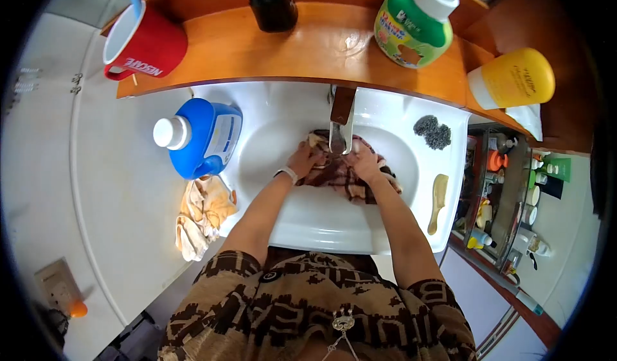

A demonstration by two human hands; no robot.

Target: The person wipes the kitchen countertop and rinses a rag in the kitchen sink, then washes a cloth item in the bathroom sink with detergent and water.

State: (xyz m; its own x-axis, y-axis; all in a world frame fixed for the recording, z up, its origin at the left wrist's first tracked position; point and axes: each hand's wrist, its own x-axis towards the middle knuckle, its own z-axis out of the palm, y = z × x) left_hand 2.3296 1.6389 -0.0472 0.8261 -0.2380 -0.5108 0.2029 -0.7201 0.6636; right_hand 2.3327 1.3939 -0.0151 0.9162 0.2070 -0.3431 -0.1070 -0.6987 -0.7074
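Observation:
A brown, cream and dark plaid cloth (pixel 350 184) lies bunched and wet-looking in the white sink basin (pixel 257 197), beneath the tap (pixel 342 107). On its left edge my left hand (pixel 304 160) is closed, with a pale band around the wrist. My right hand (pixel 365 164) grips the cloth on the other side, just right of the spout. Folds of the fabric partly hide the fingertips of both hands. Some of the cloth spreads out past my right wrist.
A blue detergent bottle (pixel 200 136) and a stained cloth (pixel 204 213) are left of the basin. A steel scrubber (pixel 432 132) and a comb (pixel 438 203) lie on its right rim. The wooden shelf (pixel 321 52) above holds a red mug (pixel 151 46) and a green pump bottle (pixel 411 30).

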